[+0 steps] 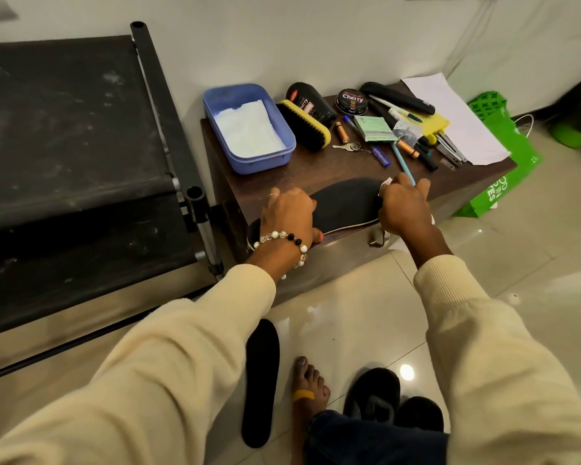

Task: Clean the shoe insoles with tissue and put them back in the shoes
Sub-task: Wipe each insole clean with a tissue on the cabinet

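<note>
**Insole held flat at table edge; second insole lies on the floor**

Nearest the camera, two dark shoes (pixel 394 402) are seen on the tiled floor, partly cut off by the right sleeve and a dark trouser leg. A bare foot (pixel 307 384) with a yellow strip across one toe stands beside them. A black insole (pixel 261 380) lies flat on the floor just left of the foot.

At the front edge of the brown table (pixel 316 169), a second black insole (pixel 344 204) is laid lengthwise, its heel end hidden under the left hand (pixel 287 216). That hand, with a beaded bracelet at the wrist, is pressed down on the insole; whether its fingers curl round the edge cannot be told. The right hand (pixel 404 208) is closed at the toe end, its grip holding a white tissue (pixel 385 186), of which only a small corner shows.

Farther back, a blue tub (pixel 245 95) containing folded white tissue is noted, then a yellow-backed brush (pixel 304 124), a black bottle (pixel 311 100) with partly readable lettering ending "erry", and a round tin (pixel 352 100) marked "Cherry". Keys, pens, batteries and white paper are scattered at the right. A green bag (pixel 503 162) stands beyond the table; its white lettering is cut off. A dark rack (pixel 81 146) fills the left.
</note>
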`<state>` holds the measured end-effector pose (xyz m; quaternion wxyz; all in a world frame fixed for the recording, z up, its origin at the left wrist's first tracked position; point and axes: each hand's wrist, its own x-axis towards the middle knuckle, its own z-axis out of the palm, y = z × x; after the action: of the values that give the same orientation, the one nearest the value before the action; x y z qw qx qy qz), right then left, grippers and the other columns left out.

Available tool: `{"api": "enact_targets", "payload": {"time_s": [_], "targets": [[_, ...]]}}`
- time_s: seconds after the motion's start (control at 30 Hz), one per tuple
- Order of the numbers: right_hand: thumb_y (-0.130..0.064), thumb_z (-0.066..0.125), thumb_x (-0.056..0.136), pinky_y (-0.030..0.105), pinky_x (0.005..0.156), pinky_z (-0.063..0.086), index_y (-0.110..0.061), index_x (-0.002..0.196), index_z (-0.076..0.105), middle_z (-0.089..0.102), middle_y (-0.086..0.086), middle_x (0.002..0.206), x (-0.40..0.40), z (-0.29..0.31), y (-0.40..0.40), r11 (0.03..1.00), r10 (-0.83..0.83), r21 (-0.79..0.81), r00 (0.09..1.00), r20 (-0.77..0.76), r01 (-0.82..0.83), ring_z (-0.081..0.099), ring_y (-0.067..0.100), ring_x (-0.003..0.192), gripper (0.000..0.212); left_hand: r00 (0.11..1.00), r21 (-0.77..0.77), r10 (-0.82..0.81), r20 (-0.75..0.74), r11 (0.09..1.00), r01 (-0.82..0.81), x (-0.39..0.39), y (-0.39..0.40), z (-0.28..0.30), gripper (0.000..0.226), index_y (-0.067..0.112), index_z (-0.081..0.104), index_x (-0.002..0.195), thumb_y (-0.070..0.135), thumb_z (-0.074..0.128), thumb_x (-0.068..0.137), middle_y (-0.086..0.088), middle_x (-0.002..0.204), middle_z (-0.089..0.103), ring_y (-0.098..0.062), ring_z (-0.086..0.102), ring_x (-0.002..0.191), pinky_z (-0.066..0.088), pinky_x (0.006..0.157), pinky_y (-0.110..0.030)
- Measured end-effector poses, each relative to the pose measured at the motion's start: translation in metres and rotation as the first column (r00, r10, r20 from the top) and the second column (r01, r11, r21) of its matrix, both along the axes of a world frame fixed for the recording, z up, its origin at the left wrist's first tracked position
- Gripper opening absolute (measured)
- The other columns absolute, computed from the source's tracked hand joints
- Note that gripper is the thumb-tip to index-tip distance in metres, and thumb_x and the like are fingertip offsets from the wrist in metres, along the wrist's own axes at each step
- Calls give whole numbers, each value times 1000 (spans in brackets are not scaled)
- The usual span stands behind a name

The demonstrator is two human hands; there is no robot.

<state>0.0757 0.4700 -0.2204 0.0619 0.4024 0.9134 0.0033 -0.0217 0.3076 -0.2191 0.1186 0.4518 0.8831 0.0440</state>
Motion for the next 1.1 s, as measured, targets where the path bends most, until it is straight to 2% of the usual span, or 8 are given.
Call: {"api": "enact_targets", "payload": {"time_s": [0.13,0.3,0.47,0.8,0.9,0.97,1.0,1.1], "targets": [[-12,49,96,38,94,34,-6,126,55,37,13,137,-9,2,-6,997,81,12,997,-5,-81,28,36,127,31,1000,3,0,-16,1000,0,0,1,0,58,19,53,135,50,63,86,-5,135,51,-23,46,123,28,109,-35],[-12,51,94,37,95,35,-11,142,39,31,10,140,-14,2,-29,945,325,26,946,10,-325,29,34,119,49,1000,-6,8,-7,1000,-8,1,1,4,58,20,51,137,49,61,87,-4,138,48,-25,43,123,28,108,-34],[-12,60,89,39,96,38,-18,150,24,29,9,145,3,-4,-9,961,263,64,962,70,-268,28,34,122,71,1000,-6,1,-14,1000,-1,-1,1,2,59,21,50,138,51,60,87,-5,138,48,-23,44,125,27,109,-34],[-3,54,90,35,98,30,-13,133,52,39,7,139,35,-1,7,979,180,105,984,-15,-177,30,33,121,44,1000,-22,-8,-28,1000,7,0,0,6,60,22,48,139,52,59,88,-4,138,48,-23,44,124,29,108,-34],[-1,53,90,36,99,34,-12,126,60,51,7,132,35,14,9,983,175,-65,984,16,-174,38,30,122,38,1000,-19,-3,-30,1000,3,1,-1,7,60,22,49,139,51,59,88,-4,138,49,-24,45,122,30,107,-34],[2,54,90,37,101,40,-11,115,69,61,5,122,35,24,14,967,23,-248,990,-139,-57,48,26,118,32,999,-20,-4,-33,1000,3,1,0,7,60,21,49,139,51,59,88,-4,138,49,-24,45,123,30,107,-34],[2,55,89,38,99,43,-10,110,71,64,7,118,36,27,15,947,-127,-319,951,-284,31,53,25,114,29,999,-22,-5,-35,1000,4,1,0,6,60,21,49,139,51,59,88,-5,138,49,-24,45,123,30,107,-34],[-3,58,90,32,82,50,-10,109,71,68,8,112,32,29,16,880,-461,-417,615,-640,226,59,19,97,25,999,-21,-9,-38,1000,9,1,0,5,60,21,49,139,51,59,88,-5,138,49,-24,45,124,30,108,-34]]}}
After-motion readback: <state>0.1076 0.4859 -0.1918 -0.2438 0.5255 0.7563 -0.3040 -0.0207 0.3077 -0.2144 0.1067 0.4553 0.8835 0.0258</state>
